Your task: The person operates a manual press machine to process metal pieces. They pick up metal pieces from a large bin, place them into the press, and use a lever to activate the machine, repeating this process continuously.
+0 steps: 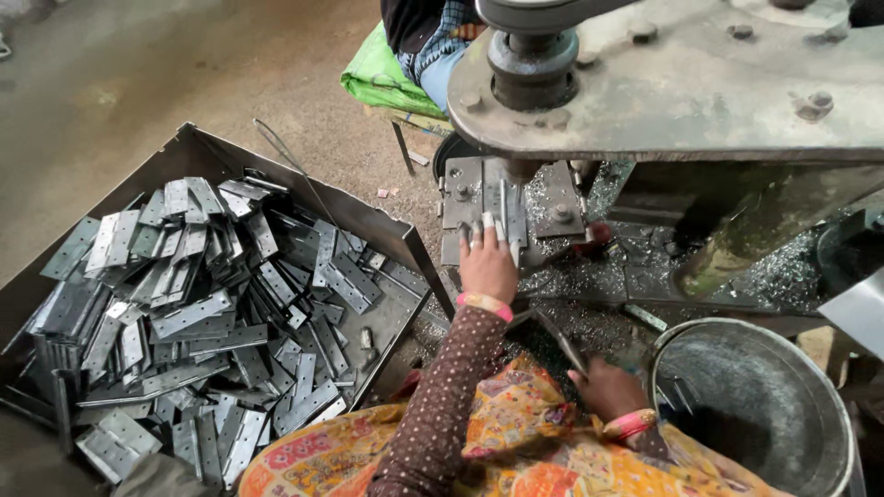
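One press [681,83] stands over one die bed. The left hand [486,264] lies flat on a plate [505,207] on that bed, fingers spread, gripping nothing. The right hand [603,387], nearer than the press, closes on one thin rod [559,340]. Left of the press one tray [387,239] holds dozens of plates; right, one bucket [750,405].

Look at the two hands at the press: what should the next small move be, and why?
Probably draw the left hand back from under the press head. Its fingertips rest on a metal strip lying on the die plate directly below the head, so the fingers seem to be in the strike zone. The right hand grips a thin rod by the metal bucket.
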